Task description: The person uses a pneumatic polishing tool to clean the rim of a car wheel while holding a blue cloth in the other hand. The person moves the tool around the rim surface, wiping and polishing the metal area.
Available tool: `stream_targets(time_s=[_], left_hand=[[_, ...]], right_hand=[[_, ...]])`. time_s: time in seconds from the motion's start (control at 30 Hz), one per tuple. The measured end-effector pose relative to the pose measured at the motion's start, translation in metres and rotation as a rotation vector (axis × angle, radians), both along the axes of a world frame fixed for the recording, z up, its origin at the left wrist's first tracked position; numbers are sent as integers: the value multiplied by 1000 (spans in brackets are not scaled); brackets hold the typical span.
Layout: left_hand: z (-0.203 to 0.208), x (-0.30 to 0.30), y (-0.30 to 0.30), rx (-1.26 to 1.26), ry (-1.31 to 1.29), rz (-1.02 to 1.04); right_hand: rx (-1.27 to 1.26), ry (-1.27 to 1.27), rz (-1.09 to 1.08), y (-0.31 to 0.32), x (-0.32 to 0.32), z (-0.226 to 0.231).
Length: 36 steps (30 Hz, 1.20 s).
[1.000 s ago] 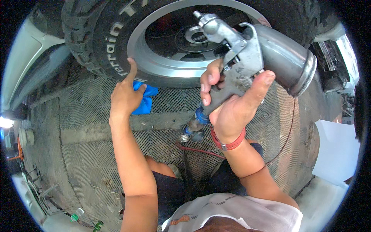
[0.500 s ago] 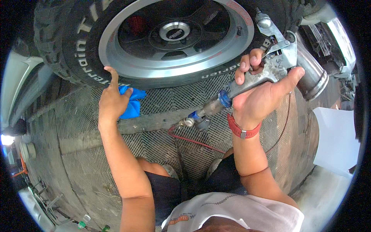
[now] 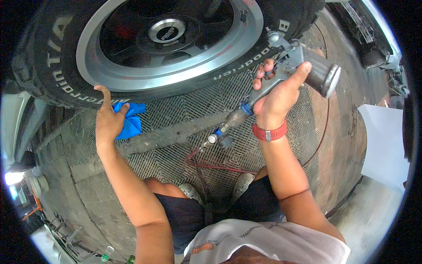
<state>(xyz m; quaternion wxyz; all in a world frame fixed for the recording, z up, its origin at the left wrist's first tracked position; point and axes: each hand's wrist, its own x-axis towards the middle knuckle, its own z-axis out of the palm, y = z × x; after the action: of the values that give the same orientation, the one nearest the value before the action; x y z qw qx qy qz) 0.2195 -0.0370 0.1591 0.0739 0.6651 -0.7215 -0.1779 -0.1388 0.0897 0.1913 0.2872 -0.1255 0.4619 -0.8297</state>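
A large black tyre [image 3: 52, 53] with raised pale lettering stands in front of me, fitted on a silver and black wheel [image 3: 149, 79]. My left hand [image 3: 109, 121] is closed on a blue cloth [image 3: 131, 126] at the tyre's lower left, its index finger stretched up to the rim's edge. On the right, my right hand [image 3: 278, 102] grips a metal spray gun [image 3: 288, 62] with its cup [image 3: 323, 75] pointing right. Part of the trigger is hidden behind my fingers. The nozzle end is beside the tyre's lower right side.
A red hose [image 3: 220, 167] runs from the gun's handle fitting across the ribbed floor mat [image 3: 176, 152] and up to the right. A white sheet [image 3: 383, 143] is at the right. Car parts [image 3: 373, 48] lie at the far right; several objects sit at lower left.
The wheel and both hands appear farther left in the view. The spray gun has come slightly lower relative to the wheel. My left hand keeps its hold on the cloth by the rim.
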Motion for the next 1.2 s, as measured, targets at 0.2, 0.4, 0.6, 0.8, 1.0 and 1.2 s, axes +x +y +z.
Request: stream_targets(time_s=[0.2, 0.4, 0.6, 0.8, 1.0, 1.2], left_hand=[[-7, 1, -2, -70, -23, -11], [0, -4, 2, -42, 12, 6], [-6, 0, 1, -147, -2, -43], [1, 1, 4, -75, 48, 8], [6, 9, 7, -44, 97, 2], [1, 20, 7, -110, 107, -32]], right_hand=[[167, -118, -30, 1, -10, -45], [289, -215, -42, 3, -14, -82], [384, -299, -1, 1, 2, -105], [478, -277, 123, -6, 29, -134], [539, -287, 283, -14, 61, -158], [544, -213, 399, -23, 96, -167]])
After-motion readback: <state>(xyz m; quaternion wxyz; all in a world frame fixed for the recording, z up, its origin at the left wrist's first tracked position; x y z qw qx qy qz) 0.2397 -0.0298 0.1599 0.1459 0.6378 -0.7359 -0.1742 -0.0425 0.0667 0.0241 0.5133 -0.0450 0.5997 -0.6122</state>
